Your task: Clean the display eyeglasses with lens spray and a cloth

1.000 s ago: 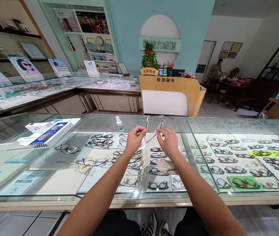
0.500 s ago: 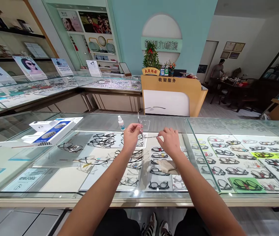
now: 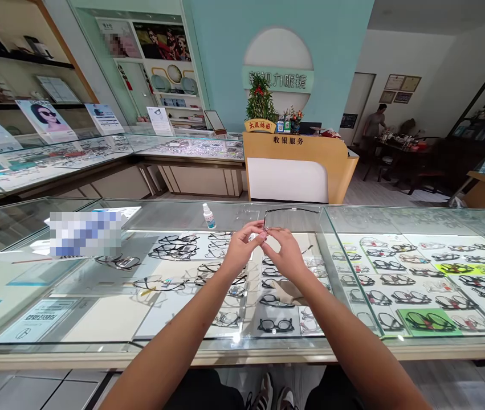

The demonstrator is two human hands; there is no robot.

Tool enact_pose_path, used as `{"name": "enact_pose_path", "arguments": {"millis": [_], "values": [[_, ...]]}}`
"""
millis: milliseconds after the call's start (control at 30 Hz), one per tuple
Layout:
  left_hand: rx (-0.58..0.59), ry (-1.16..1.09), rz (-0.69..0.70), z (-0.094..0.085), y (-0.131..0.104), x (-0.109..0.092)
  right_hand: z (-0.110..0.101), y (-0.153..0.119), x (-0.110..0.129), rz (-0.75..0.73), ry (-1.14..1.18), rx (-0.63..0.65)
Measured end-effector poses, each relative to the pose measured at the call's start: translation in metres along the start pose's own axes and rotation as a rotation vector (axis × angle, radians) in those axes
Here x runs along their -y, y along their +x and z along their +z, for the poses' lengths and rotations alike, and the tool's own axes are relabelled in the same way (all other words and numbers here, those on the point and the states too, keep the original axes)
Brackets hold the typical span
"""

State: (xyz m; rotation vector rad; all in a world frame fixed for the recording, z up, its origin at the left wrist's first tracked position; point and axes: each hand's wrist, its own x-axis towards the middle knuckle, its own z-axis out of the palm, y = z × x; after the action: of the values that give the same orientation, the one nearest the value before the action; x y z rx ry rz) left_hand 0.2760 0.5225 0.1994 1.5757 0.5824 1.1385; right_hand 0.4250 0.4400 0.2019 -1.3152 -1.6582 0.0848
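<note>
Above the glass showcase, my left hand point(image 3: 246, 242) and my right hand point(image 3: 285, 250) meet, fingertips almost touching. Between them they pinch a thin dark-framed pair of eyeglasses point(image 3: 291, 210). One slim temple arm stretches to the right beyond my right hand's fingers, and another dark tip shows past its knuckles. The lenses and hinges are mostly hidden or too small to make out. Behind my left hand, a small white spray bottle point(image 3: 208, 216) stands upright on the glass. A beige cloth point(image 3: 285, 291) lies beside my right forearm.
Under the glass top point(image 3: 109, 324) lie rows of eyeglass frames point(image 3: 276, 325). An opened box point(image 3: 84, 233), partly blurred, sits at the left on the counter. Past the showcase stands a wooden cashier desk point(image 3: 297, 147). A person point(image 3: 374, 122) is at a table far right.
My hands have come together, the left moving right and the right slightly left. The eyeglasses have turned and shifted right with them.
</note>
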Motion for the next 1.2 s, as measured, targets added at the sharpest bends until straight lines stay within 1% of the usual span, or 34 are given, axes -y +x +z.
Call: {"name": "enact_pose_path", "arguments": {"millis": [67, 133, 233, 300, 367, 433, 500, 567, 600, 633, 667, 733, 800, 867, 933, 1000, 1067, 1133, 1200], "values": [[0.01, -0.017, -0.027, 0.001, -0.001, -0.002, 0.002, 0.0, -0.001, 0.02, 0.029, -0.025], [0.028, 0.012, -0.021, 0.0, -0.002, -0.004, 0.003, -0.001, -0.002, 0.045, 0.045, -0.061], [0.055, 0.095, 0.036, -0.002, -0.002, -0.008, 0.001, -0.001, -0.005, 0.071, 0.061, -0.101], [0.024, 0.172, 0.095, -0.007, 0.0, -0.01, -0.001, 0.0, -0.008, 0.081, 0.07, -0.115], [-0.083, 0.264, 0.152, -0.016, 0.006, -0.011, -0.003, 0.001, -0.011, 0.092, 0.078, -0.126], [-0.252, 0.332, 0.148, -0.032, 0.018, -0.01, -0.005, 0.002, -0.014, 0.109, 0.08, -0.137], [-0.432, 0.361, 0.07, -0.053, 0.035, -0.007, -0.007, 0.004, -0.017, 0.13, 0.076, -0.148], [-0.569, 0.426, -0.013, -0.078, 0.055, -0.003, -0.007, 0.004, -0.019, 0.146, 0.07, -0.154], [-0.605, 0.499, -0.056, -0.09, 0.065, -0.001, -0.008, 0.005, -0.02, 0.152, 0.066, -0.158], [-0.642, 0.584, -0.127, -0.102, 0.075, 0.001, -0.008, 0.005, -0.022, 0.156, 0.062, -0.162], [-0.664, 0.621, -0.181, -0.113, 0.084, 0.004, -0.008, 0.005, -0.023, 0.161, 0.059, -0.167], [-0.68, 0.659, -0.273, -0.13, 0.098, 0.01, -0.008, 0.005, -0.025, 0.167, 0.058, -0.178], [-0.665, 0.677, -0.355, -0.143, 0.107, 0.017, -0.008, 0.006, -0.027, 0.175, 0.064, -0.182], [-0.624, 0.696, -0.421, -0.15, 0.111, 0.025, -0.008, 0.006, -0.028, 0.182, 0.073, -0.182], [-0.576, 0.706, -0.455, -0.154, 0.112, 0.032, -0.007, 0.006, -0.03, 0.187, 0.079, -0.177], [-0.538, 0.709, -0.463, -0.156, 0.11, 0.035, -0.006, 0.007, -0.031, 0.192, 0.083, -0.177], [-0.508, 0.708, -0.446, -0.154, 0.109, 0.034, -0.005, 0.007, -0.032, 0.2, 0.09, -0.184], [-0.475, 0.685, -0.394, -0.148, 0.111, 0.028, -0.006, 0.008, -0.032, 0.21, 0.102, -0.193], [-0.422, 0.628, -0.318, -0.136, 0.113, 0.019, -0.009, 0.009, -0.033, 0.221, 0.114, -0.204]]}}
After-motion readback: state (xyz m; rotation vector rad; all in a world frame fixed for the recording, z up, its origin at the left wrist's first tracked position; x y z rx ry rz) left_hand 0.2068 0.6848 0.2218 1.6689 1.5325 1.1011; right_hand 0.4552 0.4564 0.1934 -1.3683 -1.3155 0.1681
